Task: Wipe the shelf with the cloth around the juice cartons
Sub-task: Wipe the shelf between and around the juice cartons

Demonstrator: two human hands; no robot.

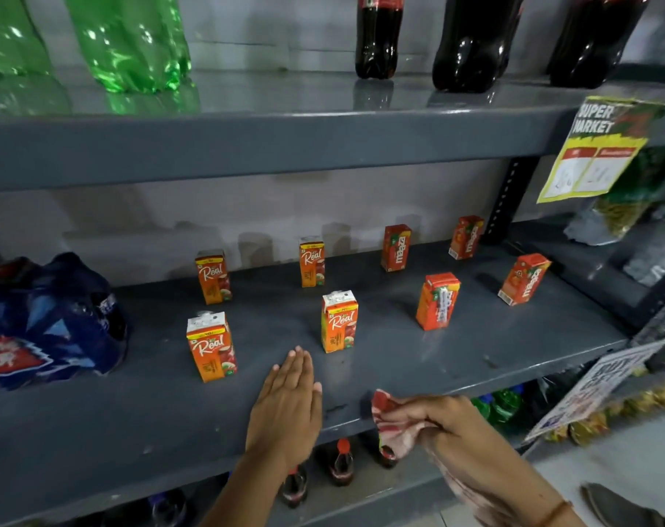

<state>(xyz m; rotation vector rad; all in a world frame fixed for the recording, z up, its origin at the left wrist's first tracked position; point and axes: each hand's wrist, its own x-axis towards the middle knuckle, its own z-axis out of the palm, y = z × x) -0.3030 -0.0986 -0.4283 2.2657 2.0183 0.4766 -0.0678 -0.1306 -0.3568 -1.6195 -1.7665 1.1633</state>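
Several small orange juice cartons stand spaced out on the grey metal shelf point(418, 370); the nearest are a front-left carton point(211, 347) and a front-middle carton point(339, 322). My left hand point(288, 408) lies flat, fingers together, palm down on the shelf's front part between those two cartons, touching neither. My right hand point(443, 420) is at the shelf's front edge, shut on a red-and-white cloth point(393, 427) that hangs down past the edge and trails under my wrist.
A blue shrink-wrapped pack of bottles point(45, 321) sits at the shelf's left end. Green bottles point(129, 43) and dark cola bottles point(471, 39) stand on the shelf above. Small cola bottles point(340, 464) sit below. A supermarket price sign point(597, 146) hangs at the right.
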